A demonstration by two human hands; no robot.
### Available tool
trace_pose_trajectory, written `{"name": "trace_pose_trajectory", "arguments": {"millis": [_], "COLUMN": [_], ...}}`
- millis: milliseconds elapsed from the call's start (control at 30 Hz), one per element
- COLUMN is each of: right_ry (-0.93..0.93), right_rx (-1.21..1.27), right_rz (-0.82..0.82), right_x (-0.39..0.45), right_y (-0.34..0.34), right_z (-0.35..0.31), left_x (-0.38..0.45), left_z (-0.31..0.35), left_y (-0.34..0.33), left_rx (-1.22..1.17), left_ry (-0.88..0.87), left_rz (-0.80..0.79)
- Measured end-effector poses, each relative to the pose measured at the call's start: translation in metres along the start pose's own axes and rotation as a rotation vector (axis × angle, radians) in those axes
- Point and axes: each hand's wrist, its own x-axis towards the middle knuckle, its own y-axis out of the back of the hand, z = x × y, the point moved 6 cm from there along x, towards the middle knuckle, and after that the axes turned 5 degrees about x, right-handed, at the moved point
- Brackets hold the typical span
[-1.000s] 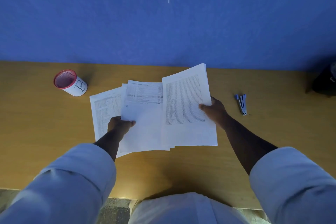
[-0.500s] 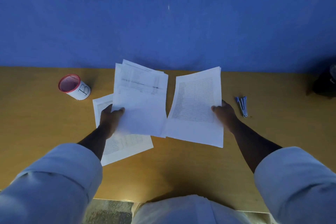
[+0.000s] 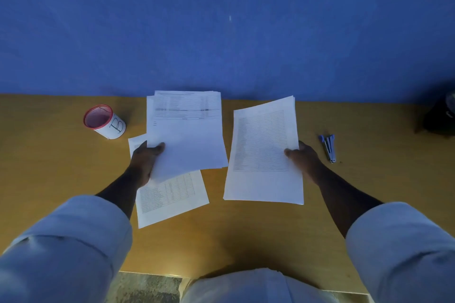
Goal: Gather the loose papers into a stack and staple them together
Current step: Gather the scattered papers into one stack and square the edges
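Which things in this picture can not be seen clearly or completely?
- Head view: the printed tables on the white paper sheets in the left hand and right hand are too blurred to read.
- The white sheet lying on the wooden desk: partly covered by the left hand's papers.
- Dark object at the right edge: cut off, unidentifiable.

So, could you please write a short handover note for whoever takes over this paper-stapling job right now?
Left hand: holds a small bundle of sheets raised above the desk.
Right hand: holds a second bundle by its right edge, apart from the first.
One printed sheet lies flat on the desk, partly under the left bundle.
The stapler lies on the desk to the right of the right hand, untouched.
Done: most papers picked up, in two bundles.
Left: merge both bundles, add the sheet on the desk, square the edges, then staple.
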Motion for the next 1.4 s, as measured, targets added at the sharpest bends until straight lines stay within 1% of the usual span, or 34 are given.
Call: {"name": "trace_pose_trajectory", "arguments": {"millis": [67, 133, 200, 267, 433, 500, 600, 700, 800, 900, 967, 1000, 1100, 1167, 1267, 1333, 1400], "right_ry": [-0.032, -0.057, -0.071, -0.077, -0.037, -0.023, -0.006, -0.015, -0.024, 0.034, 0.077, 0.103, 0.199, 0.253, 0.276, 0.295, 0.308], "right_rx": [0.046, 0.105, 0.177, 0.236, 0.296, 0.304, 0.303, 0.323, 0.422, 0.516, 0.522, 0.486, 0.432, 0.395, 0.342, 0.304, 0.264], "right_rz": [-0.058, -0.11, -0.153, -0.201, -0.286, -0.326, -0.353, -0.318, -0.281, -0.365, -0.427, -0.419, -0.291, -0.244, -0.208, -0.19, -0.172], "right_x": [0.002, 0.004, 0.001, 0.0, -0.003, -0.007, -0.008, -0.007, -0.006, -0.01, -0.015, -0.018, -0.013, -0.011, -0.008, -0.006, -0.006], "right_y": [-0.009, -0.019, -0.029, -0.039, -0.058, -0.063, -0.067, -0.066, -0.067, -0.07, -0.071, -0.07, -0.058, -0.054, -0.052, -0.052, -0.053], "right_z": [0.0, -0.003, -0.009, -0.016, -0.03, -0.035, -0.039, -0.041, -0.043, -0.055, -0.064, -0.068, -0.076, -0.083, -0.09, -0.093, -0.094], "left_x": [0.0, -0.004, -0.006, -0.006, -0.003, -0.004, -0.003, -0.002, -0.001, 0.001, 0.002, 0.003, 0.0, -0.003, -0.006, -0.004, -0.002], "left_z": [0.0, 0.002, 0.004, 0.007, 0.013, 0.018, 0.025, 0.029, 0.036, 0.043, 0.049, 0.053, 0.067, 0.075, 0.081, 0.082, 0.084], "left_y": [-0.013, -0.027, -0.039, -0.05, -0.081, -0.089, -0.094, -0.099, -0.105, -0.11, -0.113, -0.114, -0.116, -0.118, -0.125, -0.128, -0.129], "left_rx": [0.008, 0.006, 0.007, 0.032, 0.091, 0.123, 0.112, 0.115, 0.146, 0.163, 0.132, 0.12, 0.049, -0.013, 0.01, 0.022, 0.025], "left_ry": [0.032, 0.05, 0.071, 0.079, 0.057, 0.041, 0.03, 0.025, -0.022, -0.068, -0.094, -0.114, -0.177, -0.188, -0.179, -0.162, -0.162], "left_rz": [-0.148, -0.263, -0.317, -0.333, -0.448, -0.44, -0.398, -0.402, -0.373, -0.324, -0.294, -0.285, -0.293, -0.352, -0.435, -0.418, -0.367]}}
